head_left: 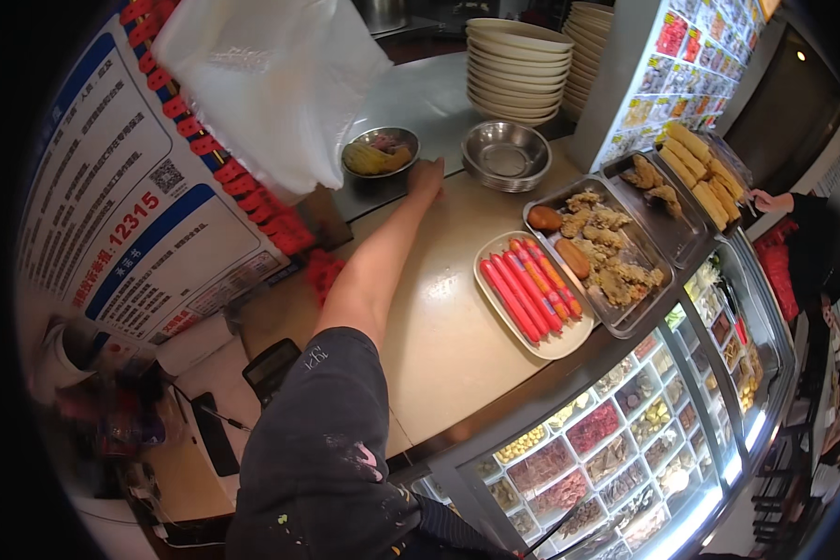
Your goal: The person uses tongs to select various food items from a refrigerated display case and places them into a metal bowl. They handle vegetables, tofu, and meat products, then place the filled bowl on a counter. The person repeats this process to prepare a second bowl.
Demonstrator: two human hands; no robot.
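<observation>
My left hand [426,179] reaches across the counter to a small metal bowl [347,166]. Its fingers are closed at the bowl's right rim, their tips partly hidden. Yellowish strips and pinkish pieces of food [381,156] lie in the bowl, which rests on a grey metal surface. Just right of my hand stands a short stack of metal bowls [507,154]. My right hand is out of the picture.
A tall stack of cream bowls [518,75] stands behind. Plastic bags [261,84] hang at left. Rightward are a plate of red sausages [530,289], a tray of fried pieces [607,252], fried dough sticks [700,173], another person's hand [768,202] and a glass display case [616,439].
</observation>
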